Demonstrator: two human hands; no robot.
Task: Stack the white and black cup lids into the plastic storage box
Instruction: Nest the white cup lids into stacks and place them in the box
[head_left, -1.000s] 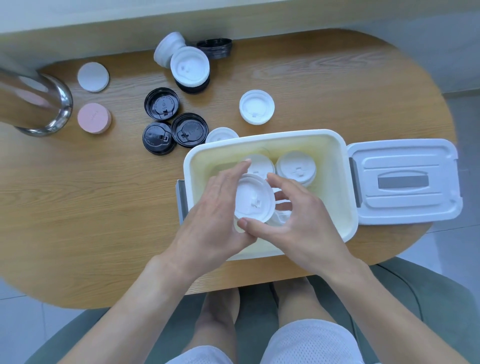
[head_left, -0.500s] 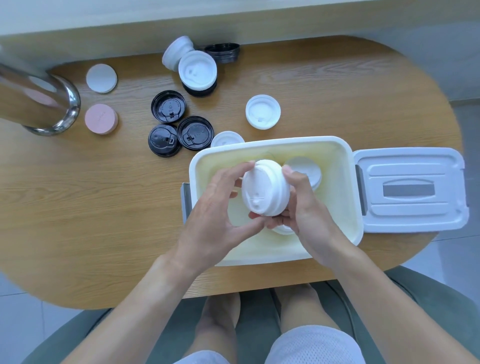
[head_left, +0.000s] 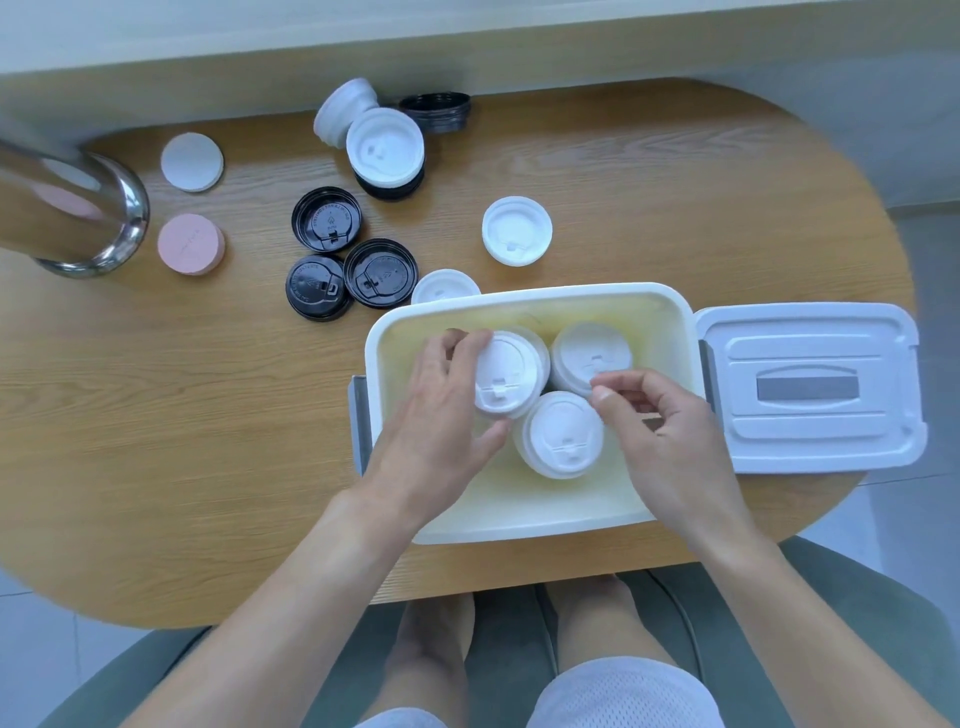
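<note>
Table: oval wooden table (head_left: 156, 415) with a pale wood-grain top, carrying everything below; its near edge is partly covered by the person's forearms.
Box: white rectangular plastic storage box (head_left: 670, 332) with a yellowish inside, open, at the near right of the table; three stacks of white cup lids stand in it, close together.
Box lid: white moulded plastic box lid (head_left: 810, 387) with a grey handle recess, lying flat just right of the box.
Left hand: left hand (head_left: 441, 415) reaches into the box, fingers and thumb curled round the far-left lid stack (head_left: 506, 376), which is tilted.
Right hand: right hand (head_left: 660, 431) hovers over the box with fingers curled; whether it holds anything, I cannot tell.
Other stacks: near stack (head_left: 563, 434); far-right stack (head_left: 589, 356).
Loose lids: three black cup lids (head_left: 353, 260) clustered left of the box; one white lid (head_left: 517, 231) beyond it; another (head_left: 441, 286) half hidden behind the box rim.
Cut off: shiny metal container (head_left: 78, 218) at the left edge.
Floor: pale tiles around the table.
</note>
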